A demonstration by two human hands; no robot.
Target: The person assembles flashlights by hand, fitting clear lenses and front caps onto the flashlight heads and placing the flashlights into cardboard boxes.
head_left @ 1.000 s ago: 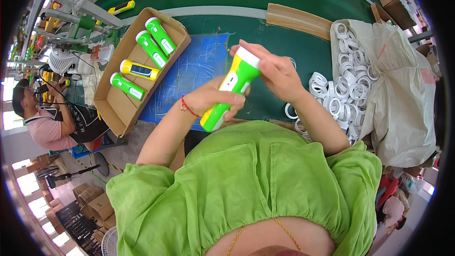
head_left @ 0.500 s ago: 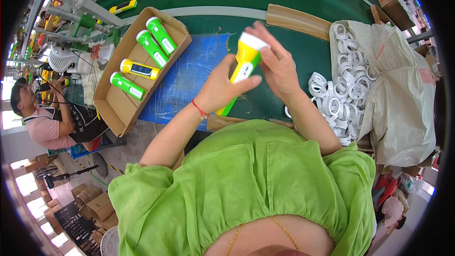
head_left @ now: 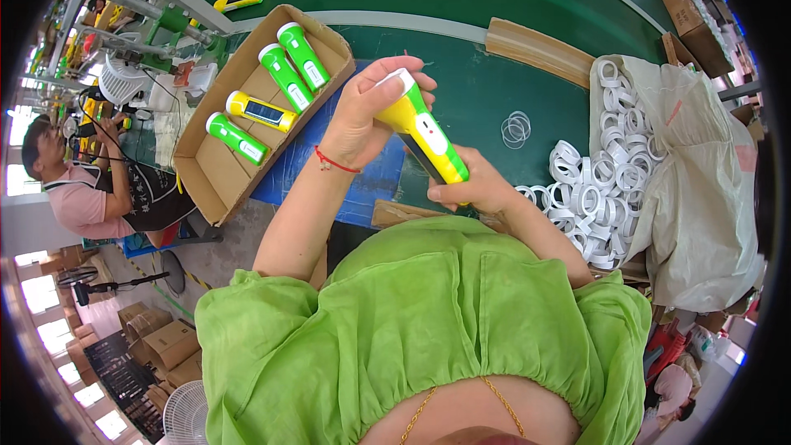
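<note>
A yellow and green flashlight (head_left: 428, 136) is held slantwise in front of me, its head up and to the left. My left hand (head_left: 361, 111) is closed round the white-rimmed head, with the thumb against the rim. Lower right, my right hand (head_left: 484, 185) grips the tail end. A white switch plate with a small red dot faces up on the flashlight's side. Left of my hands, a cardboard tray (head_left: 206, 177) holds several more flashlights: green ones (head_left: 287, 78) and a yellow one (head_left: 262, 112) with a dark panel.
White plastic rings (head_left: 606, 194) are heaped at the right, spilling from a pale sack (head_left: 700, 165). Thin clear rings (head_left: 517, 129) lie on the green table. A cardboard strip (head_left: 540, 51) edges the far side. Another person (head_left: 82, 206) works at the left.
My left hand has gone from the flashlight's body to its head, and my right hand from the head to the tail. The flashlight now leans left. Clear rings show on the table.
</note>
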